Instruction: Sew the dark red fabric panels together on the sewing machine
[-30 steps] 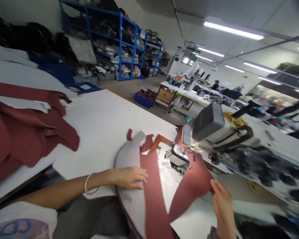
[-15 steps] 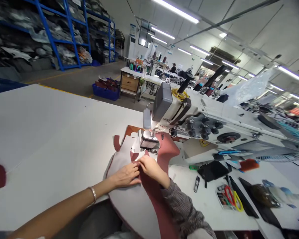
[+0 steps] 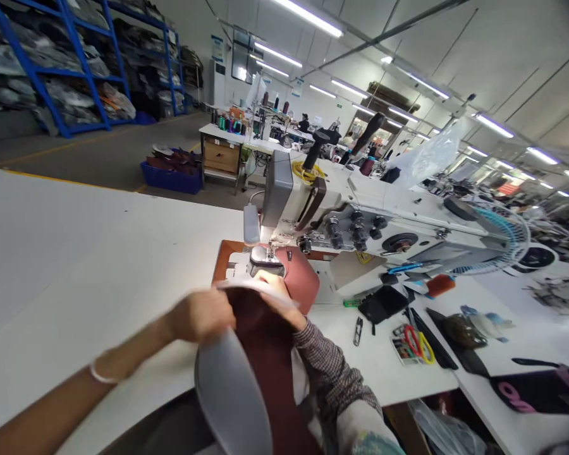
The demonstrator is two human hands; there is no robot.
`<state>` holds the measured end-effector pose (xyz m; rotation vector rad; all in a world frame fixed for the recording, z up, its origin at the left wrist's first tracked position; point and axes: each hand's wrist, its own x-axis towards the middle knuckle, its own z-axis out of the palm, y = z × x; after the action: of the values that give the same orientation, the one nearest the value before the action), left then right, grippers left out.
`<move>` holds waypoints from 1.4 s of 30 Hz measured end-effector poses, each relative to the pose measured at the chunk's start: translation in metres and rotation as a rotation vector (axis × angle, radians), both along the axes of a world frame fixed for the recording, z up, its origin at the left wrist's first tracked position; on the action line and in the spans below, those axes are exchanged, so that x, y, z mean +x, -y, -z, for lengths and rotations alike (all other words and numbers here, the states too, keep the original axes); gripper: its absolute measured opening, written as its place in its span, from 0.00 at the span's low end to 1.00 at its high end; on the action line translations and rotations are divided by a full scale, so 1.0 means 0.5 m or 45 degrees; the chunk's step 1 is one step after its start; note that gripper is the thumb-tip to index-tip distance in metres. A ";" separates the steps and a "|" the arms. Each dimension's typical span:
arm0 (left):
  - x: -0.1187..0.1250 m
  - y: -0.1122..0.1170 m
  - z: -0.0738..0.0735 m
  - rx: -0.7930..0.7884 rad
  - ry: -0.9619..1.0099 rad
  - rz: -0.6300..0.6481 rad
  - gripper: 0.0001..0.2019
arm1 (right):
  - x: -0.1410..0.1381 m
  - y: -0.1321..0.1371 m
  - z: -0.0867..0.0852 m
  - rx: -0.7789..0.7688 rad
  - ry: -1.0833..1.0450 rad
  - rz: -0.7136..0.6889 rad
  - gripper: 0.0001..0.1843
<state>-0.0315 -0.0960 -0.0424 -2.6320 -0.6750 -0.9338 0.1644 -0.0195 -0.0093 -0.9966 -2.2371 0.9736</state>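
Note:
My left hand [image 3: 203,314] is closed on the edge of a dark red fabric piece [image 3: 265,354] with a grey backing [image 3: 227,392], lifted off the white table [image 3: 76,253]. My right hand [image 3: 272,291] pinches the same piece just in front of the presser foot [image 3: 265,256] of the white sewing machine [image 3: 341,208]. More red fabric [image 3: 301,278] lies on the machine bed to the right of the foot. The left hand is blurred by motion.
Right of the machine lie snips [image 3: 358,330], a tray with red and yellow scissors [image 3: 415,344], a black pouch [image 3: 384,303] and a fan [image 3: 497,234]. A blue crate [image 3: 173,174] stands on the floor. Blue shelving [image 3: 52,69] lines the far left.
The view swung right and the red stack at left left the frame. My right hand joined my left at the needle. Now both lift the fabric's near part, folding it up.

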 end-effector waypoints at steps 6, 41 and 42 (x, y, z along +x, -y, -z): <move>0.034 -0.063 0.038 -0.276 0.038 -0.754 0.20 | 0.013 -0.016 0.025 0.272 0.203 0.210 0.11; 0.039 -0.192 0.005 0.039 0.168 -0.287 0.19 | 0.069 -0.128 -0.095 0.312 0.380 0.541 0.07; 0.040 -0.193 0.009 0.020 0.183 -0.291 0.19 | 0.069 -0.131 -0.095 0.313 0.359 0.520 0.07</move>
<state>-0.0115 0.0005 -0.0470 -2.4260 -0.9744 -1.0591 0.1990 0.0462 0.0381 -1.4676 -2.1724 0.3902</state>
